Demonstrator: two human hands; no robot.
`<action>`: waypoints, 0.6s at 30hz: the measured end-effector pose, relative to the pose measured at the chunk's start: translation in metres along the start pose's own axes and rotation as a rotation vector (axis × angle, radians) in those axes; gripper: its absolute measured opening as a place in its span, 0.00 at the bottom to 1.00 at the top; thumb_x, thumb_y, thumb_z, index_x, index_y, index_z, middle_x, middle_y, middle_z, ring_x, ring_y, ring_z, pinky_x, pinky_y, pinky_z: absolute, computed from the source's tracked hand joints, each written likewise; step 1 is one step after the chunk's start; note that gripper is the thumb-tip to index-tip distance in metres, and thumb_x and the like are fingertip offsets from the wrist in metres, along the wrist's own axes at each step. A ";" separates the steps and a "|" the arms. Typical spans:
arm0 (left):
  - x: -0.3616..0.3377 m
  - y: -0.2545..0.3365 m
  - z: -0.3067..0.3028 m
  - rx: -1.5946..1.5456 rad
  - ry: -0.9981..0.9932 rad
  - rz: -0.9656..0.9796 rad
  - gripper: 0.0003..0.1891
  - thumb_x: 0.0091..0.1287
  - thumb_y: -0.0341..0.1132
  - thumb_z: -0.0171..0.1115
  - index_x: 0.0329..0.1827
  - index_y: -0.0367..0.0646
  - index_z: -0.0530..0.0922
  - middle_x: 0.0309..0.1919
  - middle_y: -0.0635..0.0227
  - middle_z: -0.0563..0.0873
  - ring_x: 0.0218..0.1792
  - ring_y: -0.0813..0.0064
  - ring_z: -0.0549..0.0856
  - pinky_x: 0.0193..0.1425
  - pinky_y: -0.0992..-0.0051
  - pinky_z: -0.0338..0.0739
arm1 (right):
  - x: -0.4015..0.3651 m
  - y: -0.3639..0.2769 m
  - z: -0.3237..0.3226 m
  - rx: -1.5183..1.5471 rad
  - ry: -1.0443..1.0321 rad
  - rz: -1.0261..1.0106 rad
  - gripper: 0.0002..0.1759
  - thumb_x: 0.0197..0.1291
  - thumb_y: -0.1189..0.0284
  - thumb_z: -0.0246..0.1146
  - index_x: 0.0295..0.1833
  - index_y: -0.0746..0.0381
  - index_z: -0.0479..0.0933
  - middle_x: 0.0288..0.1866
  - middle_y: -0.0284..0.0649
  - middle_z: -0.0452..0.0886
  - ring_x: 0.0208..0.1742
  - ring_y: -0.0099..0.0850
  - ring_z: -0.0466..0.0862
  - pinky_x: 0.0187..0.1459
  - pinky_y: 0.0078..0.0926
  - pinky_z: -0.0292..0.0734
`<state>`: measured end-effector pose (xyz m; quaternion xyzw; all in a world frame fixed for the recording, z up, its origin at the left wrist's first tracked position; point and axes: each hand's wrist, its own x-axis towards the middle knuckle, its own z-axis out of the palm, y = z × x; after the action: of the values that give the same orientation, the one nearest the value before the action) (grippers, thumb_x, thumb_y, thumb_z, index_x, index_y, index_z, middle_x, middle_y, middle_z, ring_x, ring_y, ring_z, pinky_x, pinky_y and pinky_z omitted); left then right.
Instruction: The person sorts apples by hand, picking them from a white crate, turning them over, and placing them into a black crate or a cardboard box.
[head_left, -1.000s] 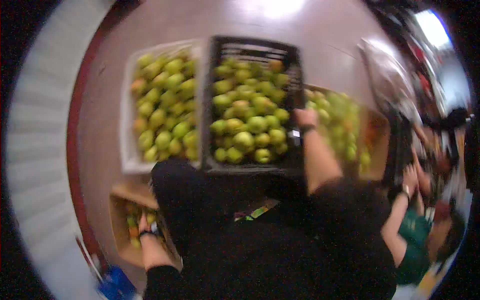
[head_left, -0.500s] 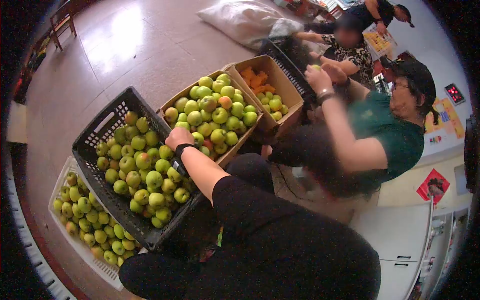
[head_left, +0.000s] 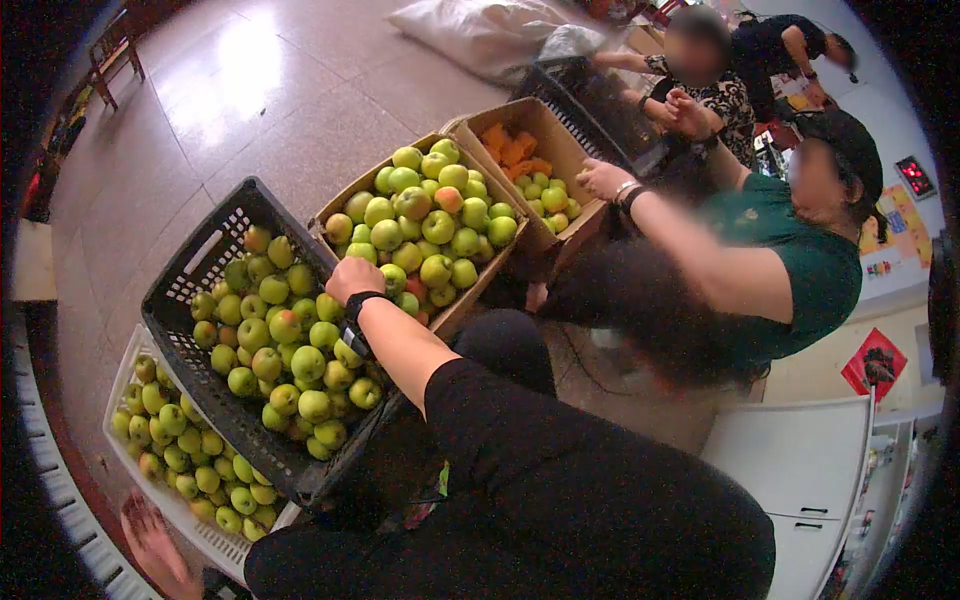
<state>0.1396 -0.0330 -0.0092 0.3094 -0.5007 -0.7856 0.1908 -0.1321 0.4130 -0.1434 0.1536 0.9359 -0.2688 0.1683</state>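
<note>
My right hand [head_left: 353, 279] is closed at the meeting edges of a black plastic crate [head_left: 190, 250] and a cardboard box [head_left: 325, 215]. Its fingertips are hidden, so what they grip does not show. Green apples [head_left: 308, 362], some with a reddish blush, fill much of the crate. More green apples [head_left: 437, 227] are heaped in the box just beyond my knuckles. At the lower left, my left hand [head_left: 155, 545] is open beside a white plastic crate [head_left: 118, 385] of green apples, fingers stretched out and apart from the fruit.
A person in a green shirt [head_left: 810, 260] sits at the right, by another cardboard box [head_left: 575, 235] with apples and orange material. Another black crate [head_left: 575, 110], a white sack [head_left: 480, 35] and two more people are behind. White cabinets [head_left: 790, 460] stand lower right.
My left hand has come into view at the lower left. My right hand has barely moved. The green-shirted person's hands have separated, one lowering toward the farther cardboard box.
</note>
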 end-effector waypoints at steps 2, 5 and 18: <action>0.022 -0.004 0.019 -0.044 -0.213 -0.001 0.17 0.70 0.37 0.43 0.58 0.39 0.66 0.56 0.61 0.71 0.60 0.69 0.69 0.64 0.70 0.62 | 0.000 -0.001 -0.001 0.006 -0.019 0.008 0.13 0.47 0.68 0.57 0.35 0.63 0.80 0.41 0.50 0.81 0.46 0.43 0.80 0.46 0.37 0.75; 0.070 -0.009 0.041 -0.181 -0.166 -0.116 0.15 0.69 0.36 0.47 0.55 0.39 0.69 0.55 0.62 0.71 0.59 0.68 0.69 0.64 0.69 0.62 | 0.001 -0.002 -0.003 0.016 -0.026 0.023 0.13 0.48 0.68 0.57 0.36 0.64 0.80 0.42 0.50 0.81 0.46 0.43 0.80 0.47 0.37 0.75; 0.143 -0.152 -0.086 0.742 0.511 -0.056 0.19 0.55 0.40 0.60 0.49 0.42 0.75 0.42 0.61 0.82 0.42 0.69 0.80 0.44 0.68 0.75 | 0.045 0.026 0.037 -0.546 -0.075 -0.331 0.12 0.52 0.64 0.54 0.34 0.57 0.81 0.36 0.45 0.82 0.37 0.40 0.82 0.37 0.38 0.77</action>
<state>0.0941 -0.1133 -0.2156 0.5542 -0.6768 -0.4563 0.1632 -0.1539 0.4229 -0.2025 -0.0618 0.9788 -0.0369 0.1917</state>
